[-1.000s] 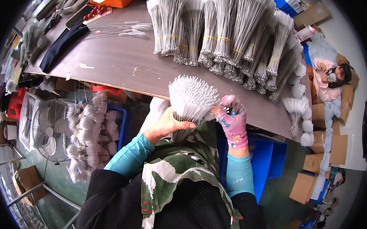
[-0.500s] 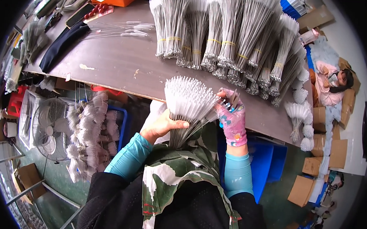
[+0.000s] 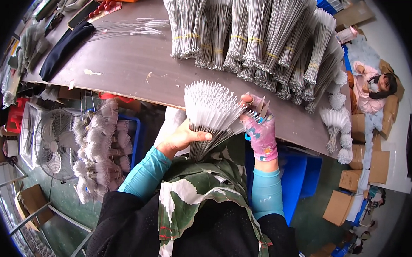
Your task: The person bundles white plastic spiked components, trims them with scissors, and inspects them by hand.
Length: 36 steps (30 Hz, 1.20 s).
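Observation:
My left hand [image 3: 183, 139] is wrapped round a thick bundle of thin wire brushes [image 3: 212, 106], the kind used for cleaning straws. White bristle ends fan out at the top, and the wire stems run down toward my camouflage apron [image 3: 184, 201]. On the bundle's right side, my right hand [image 3: 262, 133] wears a pink patterned glove with bare fingertips. It is closed on small scissors [image 3: 261, 106], whose blades point up and whose blue handle shows partly under the palm. Several brushes lean out of the bundle against this hand; whether its fingers pinch any is hidden.
Banded brush bundles [image 3: 256, 34] are heaped on the brown table [image 3: 125, 72]. Loose brushes [image 3: 132, 26] and a dark cloth sleeve [image 3: 67, 51] lie farther left. Below stand a fan [image 3: 53, 142], hanging brush bundles [image 3: 99, 147] and blue bins [image 3: 300, 178]. Another person [image 3: 371, 87] sits at far right.
The view has shifted slightly, so the table and its bundles sit a little higher and farther left. Both hands keep their holds; the scissor blades show more plainly, tilted upward.

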Each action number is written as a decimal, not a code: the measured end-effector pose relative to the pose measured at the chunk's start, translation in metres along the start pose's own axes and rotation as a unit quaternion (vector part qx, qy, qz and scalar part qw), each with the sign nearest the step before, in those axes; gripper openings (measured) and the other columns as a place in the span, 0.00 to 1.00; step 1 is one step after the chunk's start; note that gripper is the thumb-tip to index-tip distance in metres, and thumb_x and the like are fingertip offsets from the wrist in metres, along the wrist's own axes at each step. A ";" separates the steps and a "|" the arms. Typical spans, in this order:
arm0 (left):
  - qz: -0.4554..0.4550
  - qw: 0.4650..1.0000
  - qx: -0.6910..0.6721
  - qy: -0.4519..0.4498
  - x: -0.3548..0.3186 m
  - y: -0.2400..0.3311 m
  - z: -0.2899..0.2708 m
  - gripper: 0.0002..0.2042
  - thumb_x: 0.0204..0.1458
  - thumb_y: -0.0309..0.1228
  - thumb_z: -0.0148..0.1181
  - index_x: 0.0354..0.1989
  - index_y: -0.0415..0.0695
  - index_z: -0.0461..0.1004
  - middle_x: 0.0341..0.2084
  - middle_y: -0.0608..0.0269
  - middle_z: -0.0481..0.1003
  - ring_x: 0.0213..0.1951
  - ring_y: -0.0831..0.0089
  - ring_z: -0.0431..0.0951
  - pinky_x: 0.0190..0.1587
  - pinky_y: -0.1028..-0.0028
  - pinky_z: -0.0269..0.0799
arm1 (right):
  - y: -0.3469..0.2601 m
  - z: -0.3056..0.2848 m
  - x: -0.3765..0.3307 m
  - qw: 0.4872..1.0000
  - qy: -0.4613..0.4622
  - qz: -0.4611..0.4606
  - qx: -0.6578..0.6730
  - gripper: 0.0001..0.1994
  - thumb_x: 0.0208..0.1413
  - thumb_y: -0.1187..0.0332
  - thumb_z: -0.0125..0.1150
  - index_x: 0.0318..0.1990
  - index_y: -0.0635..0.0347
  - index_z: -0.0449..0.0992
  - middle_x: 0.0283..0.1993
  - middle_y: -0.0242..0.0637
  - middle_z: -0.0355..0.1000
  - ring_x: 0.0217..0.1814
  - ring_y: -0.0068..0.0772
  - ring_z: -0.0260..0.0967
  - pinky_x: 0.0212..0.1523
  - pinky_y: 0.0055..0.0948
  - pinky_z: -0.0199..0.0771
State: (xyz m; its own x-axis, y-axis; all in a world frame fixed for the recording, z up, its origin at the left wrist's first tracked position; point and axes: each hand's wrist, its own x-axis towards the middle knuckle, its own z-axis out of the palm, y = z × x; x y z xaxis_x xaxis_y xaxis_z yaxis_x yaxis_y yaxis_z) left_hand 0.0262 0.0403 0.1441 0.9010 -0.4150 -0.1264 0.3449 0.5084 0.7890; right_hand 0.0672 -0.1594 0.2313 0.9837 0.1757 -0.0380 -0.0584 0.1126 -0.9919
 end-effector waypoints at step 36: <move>0.000 0.998 0.058 0.032 -0.001 0.003 0.014 0.28 0.40 0.27 0.73 0.53 0.37 0.70 0.47 0.61 0.75 0.49 0.72 0.72 0.56 0.71 0.65 | -0.023 -0.009 0.006 0.983 -0.075 -0.042 -0.165 0.13 0.44 0.78 0.69 0.37 0.60 0.72 0.35 0.26 0.69 0.37 0.15 0.65 0.41 0.20 0.68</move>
State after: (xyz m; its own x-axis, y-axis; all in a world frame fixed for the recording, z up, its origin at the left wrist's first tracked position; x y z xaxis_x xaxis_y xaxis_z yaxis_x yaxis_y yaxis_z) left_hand 0.0231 0.0320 0.1552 0.9173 -0.3637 -0.1623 0.3156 0.4152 0.8532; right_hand 0.0763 -0.1694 0.2532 0.9449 0.3251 0.0388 0.1043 -0.1863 -0.9770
